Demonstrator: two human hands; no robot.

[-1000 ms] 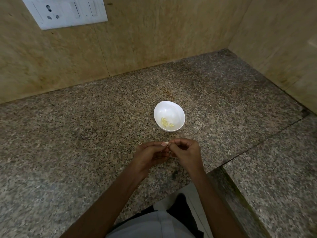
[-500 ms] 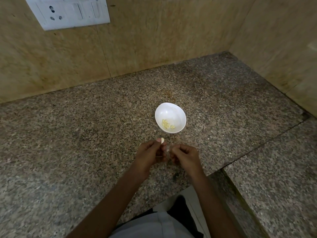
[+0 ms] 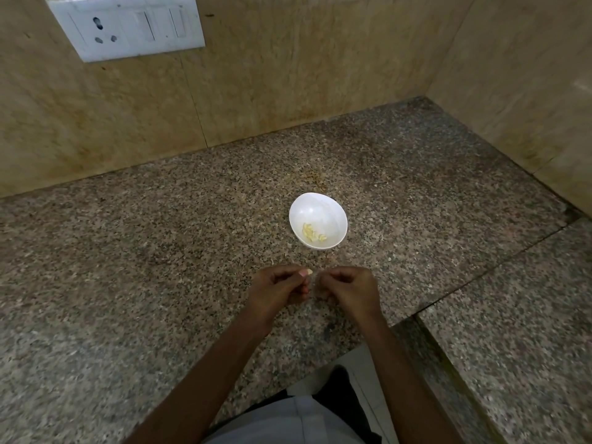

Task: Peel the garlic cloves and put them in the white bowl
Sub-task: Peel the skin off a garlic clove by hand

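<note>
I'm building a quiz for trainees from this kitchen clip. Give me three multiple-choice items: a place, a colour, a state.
1. Where does the bowl stand? A in a sink; B on the floor; C on the counter.
2. What colour is the switch plate? A black; B white; C red.
3. What is the left hand doing? A pinching a garlic clove; B lying flat; C reaching into the bowl.
Answers: 1 C, granite lies all round it; 2 B, pale against the tan wall; 3 A, the clove pokes out of its grip.
</note>
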